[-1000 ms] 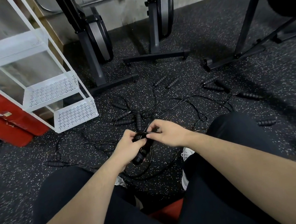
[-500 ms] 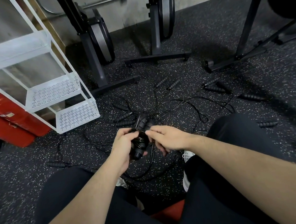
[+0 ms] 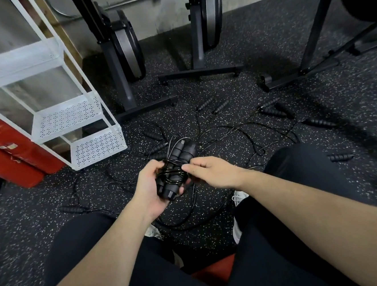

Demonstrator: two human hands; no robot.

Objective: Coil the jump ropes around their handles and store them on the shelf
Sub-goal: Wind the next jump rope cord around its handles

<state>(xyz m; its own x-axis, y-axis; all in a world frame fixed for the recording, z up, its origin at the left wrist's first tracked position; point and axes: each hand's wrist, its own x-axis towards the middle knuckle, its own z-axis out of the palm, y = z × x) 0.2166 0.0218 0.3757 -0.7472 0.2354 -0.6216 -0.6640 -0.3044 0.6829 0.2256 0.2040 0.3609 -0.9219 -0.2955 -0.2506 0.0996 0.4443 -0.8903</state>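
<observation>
A: Hands?
B: Left hand (image 3: pixel 149 189) at 9 o'clock of the handles (image 3: pixel 174 167), palm turned up, fingers curled round the pair. Forearm comes in from 7 o'clock.
A: Right?
B: Right hand (image 3: pixel 211 172) at 3 o'clock, back up, thumb and fingers pinching the cord (image 3: pixel 172 174). Forearm comes in from 4 o'clock. Both wrists straight.

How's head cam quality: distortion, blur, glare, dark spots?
Head view: wide-angle bend bows the white shelf posts and the forearms; edges soft, centre sharp on the left hand, right hand and rope handles; glint on the cord; the black cords nearly vanish against the dark floor.
</observation>
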